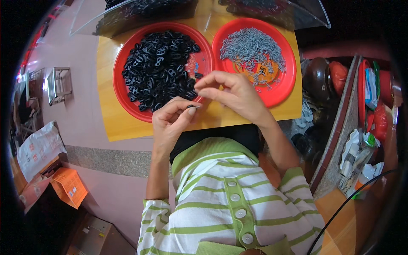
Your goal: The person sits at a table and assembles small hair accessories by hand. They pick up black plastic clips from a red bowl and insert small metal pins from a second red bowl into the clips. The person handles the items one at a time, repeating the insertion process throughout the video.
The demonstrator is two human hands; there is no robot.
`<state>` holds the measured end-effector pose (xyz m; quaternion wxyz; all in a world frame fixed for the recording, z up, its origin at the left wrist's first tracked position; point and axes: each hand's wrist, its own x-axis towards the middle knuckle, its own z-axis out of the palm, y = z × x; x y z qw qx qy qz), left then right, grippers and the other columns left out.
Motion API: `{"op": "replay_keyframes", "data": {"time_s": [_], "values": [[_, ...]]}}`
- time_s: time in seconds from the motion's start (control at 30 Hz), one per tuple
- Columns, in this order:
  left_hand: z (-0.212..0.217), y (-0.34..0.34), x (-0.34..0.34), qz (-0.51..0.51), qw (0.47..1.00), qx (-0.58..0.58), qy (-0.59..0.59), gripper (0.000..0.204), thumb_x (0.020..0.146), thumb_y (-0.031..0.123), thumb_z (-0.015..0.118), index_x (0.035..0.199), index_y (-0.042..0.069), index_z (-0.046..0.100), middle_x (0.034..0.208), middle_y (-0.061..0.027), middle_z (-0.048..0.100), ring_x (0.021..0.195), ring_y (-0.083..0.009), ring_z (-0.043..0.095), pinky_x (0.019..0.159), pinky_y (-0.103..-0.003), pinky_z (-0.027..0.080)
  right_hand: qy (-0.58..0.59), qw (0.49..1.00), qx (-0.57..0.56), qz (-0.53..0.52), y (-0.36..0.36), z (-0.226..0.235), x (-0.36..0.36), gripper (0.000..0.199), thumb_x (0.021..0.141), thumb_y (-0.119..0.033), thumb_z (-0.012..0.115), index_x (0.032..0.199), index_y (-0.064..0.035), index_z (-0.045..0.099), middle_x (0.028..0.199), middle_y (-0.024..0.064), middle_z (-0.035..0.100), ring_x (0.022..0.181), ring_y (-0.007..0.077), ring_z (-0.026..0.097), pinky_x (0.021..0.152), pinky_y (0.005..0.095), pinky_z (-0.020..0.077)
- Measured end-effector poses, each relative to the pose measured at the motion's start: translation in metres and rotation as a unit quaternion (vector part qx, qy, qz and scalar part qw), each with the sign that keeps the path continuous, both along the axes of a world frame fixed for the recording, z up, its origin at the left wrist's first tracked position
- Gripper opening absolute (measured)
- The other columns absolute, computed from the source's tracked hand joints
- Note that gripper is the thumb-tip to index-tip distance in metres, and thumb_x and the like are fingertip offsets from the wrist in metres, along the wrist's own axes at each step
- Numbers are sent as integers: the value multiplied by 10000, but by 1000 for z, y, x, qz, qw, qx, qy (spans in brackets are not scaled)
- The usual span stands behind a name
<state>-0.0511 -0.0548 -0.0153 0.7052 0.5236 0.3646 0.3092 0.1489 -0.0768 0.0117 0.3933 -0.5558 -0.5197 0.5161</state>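
Note:
My left hand is closed, thumb against forefinger, over the front edge of the table. Between those fingertips is a small black plastic piece, with a thin silvery screw sticking out toward the right. My right hand hovers above and to the right of it, thumb and fingers curled close together; whatever is between their tips is too small to make out. Behind the hands, a red round tray holds a heap of black two-holed plastic pieces. A second red tray holds many grey screws.
Both trays stand on a yellow wooden table. Clear plastic bins with more black pieces line its far side. To the right are a brown jar and a stone-edged ledge. An orange bag sits at lower left.

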Motion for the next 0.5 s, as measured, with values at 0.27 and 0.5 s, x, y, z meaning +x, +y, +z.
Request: {"op": "replay_keyframes", "data": {"time_s": [0.27, 0.5], "values": [[-2, 4, -8, -6, 999, 5, -35, 132, 863, 1, 583, 953, -33, 673, 892, -29, 578, 747, -58, 553, 635, -184, 464, -346, 917, 195, 47, 23, -19, -17, 127, 754, -133, 665, 856, -60, 640, 887, 81, 599, 875, 263, 593, 702, 396, 494], [-3, 4, -9, -4, 999, 12, -40, 137, 869, 5, 579, 965, -31, 670, 897, -34, 579, 757, -61, 565, 649, -186, 477, -364, 911, 182, 66, 28, -12, -20, 117, 751, -126, 662, 849, -68, 638, 867, 74, 565, 853, 260, 589, 687, 390, 491]]}}
